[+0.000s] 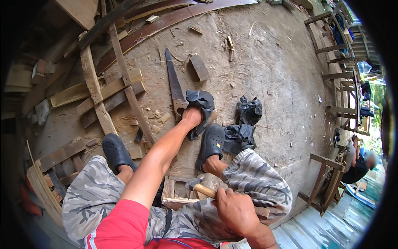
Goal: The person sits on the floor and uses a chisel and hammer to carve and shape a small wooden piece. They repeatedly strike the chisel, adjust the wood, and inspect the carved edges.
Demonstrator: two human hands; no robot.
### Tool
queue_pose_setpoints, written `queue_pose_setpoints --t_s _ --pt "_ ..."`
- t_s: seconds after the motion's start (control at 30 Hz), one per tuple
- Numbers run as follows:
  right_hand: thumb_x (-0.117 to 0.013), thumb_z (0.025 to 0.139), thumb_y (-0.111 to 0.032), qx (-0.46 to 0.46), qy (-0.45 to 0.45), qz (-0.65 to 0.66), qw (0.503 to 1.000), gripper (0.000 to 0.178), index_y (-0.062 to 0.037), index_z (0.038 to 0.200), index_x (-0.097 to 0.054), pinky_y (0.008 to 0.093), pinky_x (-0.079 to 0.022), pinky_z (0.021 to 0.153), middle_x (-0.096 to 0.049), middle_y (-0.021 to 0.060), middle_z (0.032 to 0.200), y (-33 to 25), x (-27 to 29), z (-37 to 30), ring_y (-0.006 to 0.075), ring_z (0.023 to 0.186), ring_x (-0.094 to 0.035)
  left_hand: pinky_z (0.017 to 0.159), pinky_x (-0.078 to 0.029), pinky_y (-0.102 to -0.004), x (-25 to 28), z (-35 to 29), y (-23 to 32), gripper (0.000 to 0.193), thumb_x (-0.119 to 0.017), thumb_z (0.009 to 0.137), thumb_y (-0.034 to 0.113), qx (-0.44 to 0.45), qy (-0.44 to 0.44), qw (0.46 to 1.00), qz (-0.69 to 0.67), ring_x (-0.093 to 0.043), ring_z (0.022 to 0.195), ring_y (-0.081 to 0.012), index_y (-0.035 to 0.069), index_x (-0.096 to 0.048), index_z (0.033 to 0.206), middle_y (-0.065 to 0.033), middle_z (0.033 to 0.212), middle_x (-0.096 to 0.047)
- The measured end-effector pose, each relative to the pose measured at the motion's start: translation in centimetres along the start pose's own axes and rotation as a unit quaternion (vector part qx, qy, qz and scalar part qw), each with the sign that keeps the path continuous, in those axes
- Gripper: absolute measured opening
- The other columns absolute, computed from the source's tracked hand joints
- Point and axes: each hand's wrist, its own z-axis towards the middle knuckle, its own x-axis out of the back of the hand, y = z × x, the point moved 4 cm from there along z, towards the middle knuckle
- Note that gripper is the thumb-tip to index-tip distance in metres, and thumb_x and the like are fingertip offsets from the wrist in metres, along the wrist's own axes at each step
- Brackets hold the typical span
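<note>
My left arm reaches down between my feet, and my left hand (193, 114) is partly inside a crumpled black plastic bag (202, 99) on the ground. Its fingers are hidden by the plastic, so their grip does not show. Over my right thigh, my right hand (238, 208) is closed round the wooden handle of a hammer (205, 191), its metal head pointing left. A handsaw (174, 79) lies beside the bag, handle toward me. More crumpled black plastic (244, 124) lies to the right, by my right clog (212, 143). A wooden block (200, 68) lies beyond the bag.
Crossed wooden planks (93, 79) and a long dark board (166, 23) fill the left and far left. Wood scraps dot the dirt floor (282, 83). Wooden frames (331, 74) line the right side, where another person (360, 168) is. A small wooden frame (176, 193) sits between my legs.
</note>
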Motion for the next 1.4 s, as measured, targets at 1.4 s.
queue_pose_setpoints --t_s 1.4 --pt "-0.063 0.089 -0.03 0.097 0.103 -0.063 0.988 0.029 -0.0018 0.092 -0.055 0.0449 -0.051 0.056 -0.066 0.017 0.073 -1.8 -1.1 -1.3 0.0349 0.065 -0.067 0.063 -0.058 -0.0279 0.6 -14.6 -8.1 0.028 -0.053 0.101 0.028 0.031 -0.006 0.775 -0.632 -0.069 0.076 -0.017 0.005 -0.058 0.116 -0.0104 0.104 -0.069"
